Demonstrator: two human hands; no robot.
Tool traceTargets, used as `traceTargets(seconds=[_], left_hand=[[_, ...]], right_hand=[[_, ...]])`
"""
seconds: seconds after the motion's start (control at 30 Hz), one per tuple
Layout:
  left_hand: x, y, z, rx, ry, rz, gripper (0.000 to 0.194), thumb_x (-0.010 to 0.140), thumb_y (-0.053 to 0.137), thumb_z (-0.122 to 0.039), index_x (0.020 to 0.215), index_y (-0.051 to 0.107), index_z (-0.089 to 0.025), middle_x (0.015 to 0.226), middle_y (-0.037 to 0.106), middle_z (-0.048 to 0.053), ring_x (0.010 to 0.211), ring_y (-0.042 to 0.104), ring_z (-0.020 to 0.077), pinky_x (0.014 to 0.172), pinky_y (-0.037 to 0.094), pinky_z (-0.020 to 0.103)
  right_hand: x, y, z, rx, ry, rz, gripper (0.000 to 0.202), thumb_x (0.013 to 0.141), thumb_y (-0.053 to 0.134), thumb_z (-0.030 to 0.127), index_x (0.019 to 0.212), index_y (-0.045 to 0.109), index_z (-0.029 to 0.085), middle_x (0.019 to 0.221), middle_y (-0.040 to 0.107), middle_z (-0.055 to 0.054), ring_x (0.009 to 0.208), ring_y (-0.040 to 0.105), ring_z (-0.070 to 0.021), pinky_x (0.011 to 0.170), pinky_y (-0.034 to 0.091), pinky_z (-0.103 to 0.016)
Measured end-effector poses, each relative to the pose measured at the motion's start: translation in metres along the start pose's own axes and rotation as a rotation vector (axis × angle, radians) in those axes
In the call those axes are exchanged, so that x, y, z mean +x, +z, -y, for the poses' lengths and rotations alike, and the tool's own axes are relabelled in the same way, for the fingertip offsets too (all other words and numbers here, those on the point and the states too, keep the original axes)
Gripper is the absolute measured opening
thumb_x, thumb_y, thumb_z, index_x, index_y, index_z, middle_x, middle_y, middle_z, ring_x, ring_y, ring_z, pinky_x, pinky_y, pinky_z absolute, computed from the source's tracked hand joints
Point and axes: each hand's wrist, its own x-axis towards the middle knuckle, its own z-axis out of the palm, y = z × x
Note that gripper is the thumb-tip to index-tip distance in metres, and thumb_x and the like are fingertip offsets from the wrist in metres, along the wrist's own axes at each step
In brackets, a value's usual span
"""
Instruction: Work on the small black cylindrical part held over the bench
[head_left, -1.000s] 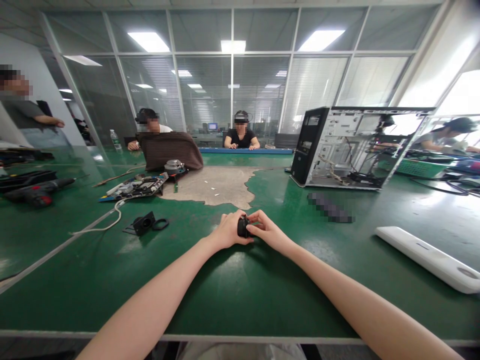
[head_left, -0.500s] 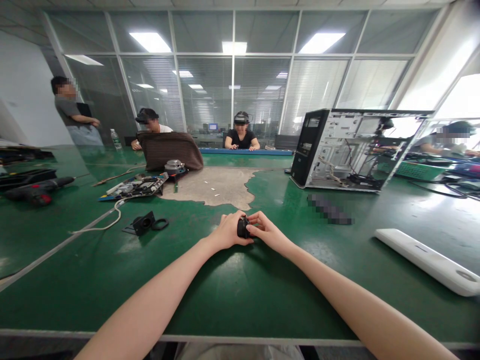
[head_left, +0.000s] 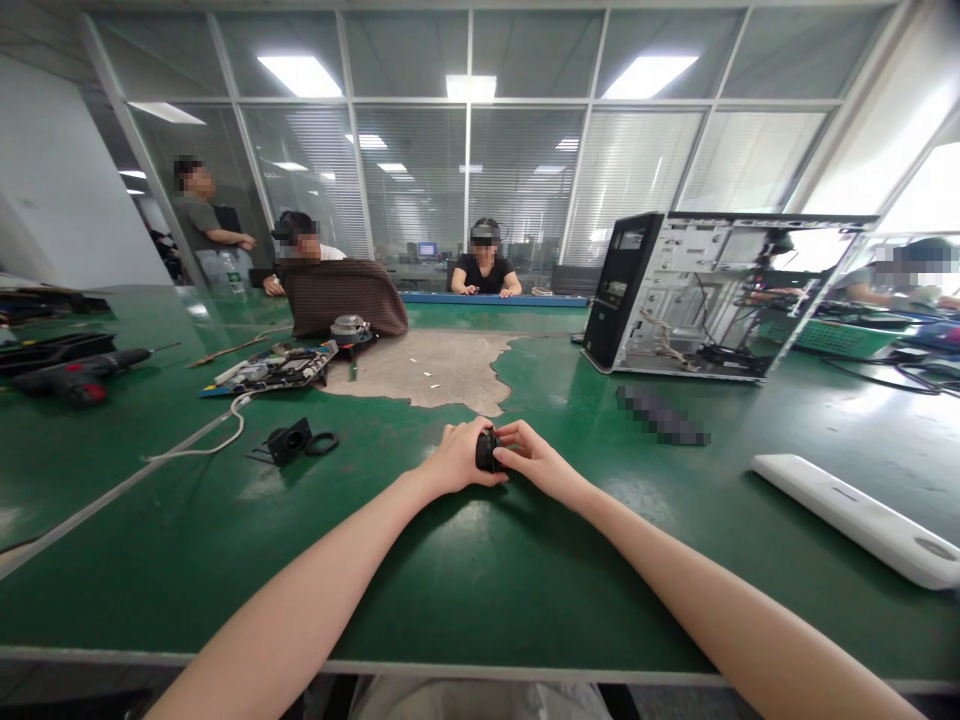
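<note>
Between my hands, just above the green table, is a small black cylindrical part (head_left: 486, 451) that looks like a lens. My left hand (head_left: 457, 458) wraps its thumb and fingers around the part from the left. From the right, the thumb and fingers of my right hand (head_left: 527, 453) close on its other side. My fingers cover much of it, so its exact kind is unclear. Further left on the table lie a black square bracket with a round opening (head_left: 289, 441) and a flat black ring (head_left: 322, 443).
A bare circuit board (head_left: 274, 366) and a power drill (head_left: 79, 375) lie to the left. An opened computer case (head_left: 712, 300) stands at the right, near a white oblong device (head_left: 855, 520) and a blurred dark object (head_left: 661, 416). A brown cloth-covered thing (head_left: 341, 300) stands farther back. Several people are around the table.
Both hands keep their hold on the black part, with barely any shift. The standing person at the back left has moved to the right. The view has tilted slightly.
</note>
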Motion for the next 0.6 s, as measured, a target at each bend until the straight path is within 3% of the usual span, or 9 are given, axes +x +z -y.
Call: traceTargets(seconds=[0.17,0.33,0.43,0.6], left_hand=[[-0.0002,-0.0004,0.0002,0.000,-0.013,0.000,0.058,0.052,0.065,-0.046,0.098,0.040,-0.022,0.089,0.055,0.001,0.080,0.052,0.0208,0.074,0.032,0.032],[0.0006,0.0008,0.0008,0.019,-0.005,0.002,0.059,0.052,0.064,-0.049,0.098,0.040,-0.021,0.092,0.054,0.002,0.081,0.051,0.0210,0.074,0.032,0.032],[0.0007,0.0004,0.0004,0.020,-0.003,0.001,0.059,0.052,0.064,-0.050,0.098,0.041,-0.021,0.092,0.054,0.001,0.082,0.051,0.0210,0.075,0.032,0.032],[0.0001,-0.0010,-0.0009,0.013,-0.008,0.003,0.058,0.052,0.064,-0.049,0.098,0.040,-0.022,0.091,0.054,0.001,0.080,0.051,0.0205,0.073,0.032,0.032]], right_hand=[[-0.0038,-0.0014,0.0039,0.070,-0.029,0.098,0.029,0.068,0.060,0.030,0.089,0.043,0.020,0.092,0.052,-0.002,0.085,0.054,-0.0144,0.076,0.045,-0.032],[-0.0013,0.0016,0.0053,0.035,-0.039,-0.005,0.021,0.071,0.055,0.035,0.078,0.043,0.019,0.083,0.052,0.000,0.077,0.054,-0.0122,0.074,0.045,-0.031],[0.0013,0.0013,0.0016,0.023,0.008,-0.034,0.024,0.070,0.056,0.035,0.084,0.044,0.019,0.086,0.052,-0.001,0.078,0.054,-0.0127,0.075,0.045,-0.032],[-0.0016,-0.0024,0.0033,0.049,-0.018,0.062,0.026,0.069,0.059,0.031,0.086,0.044,0.019,0.090,0.052,-0.001,0.083,0.054,-0.0133,0.079,0.044,-0.032]])
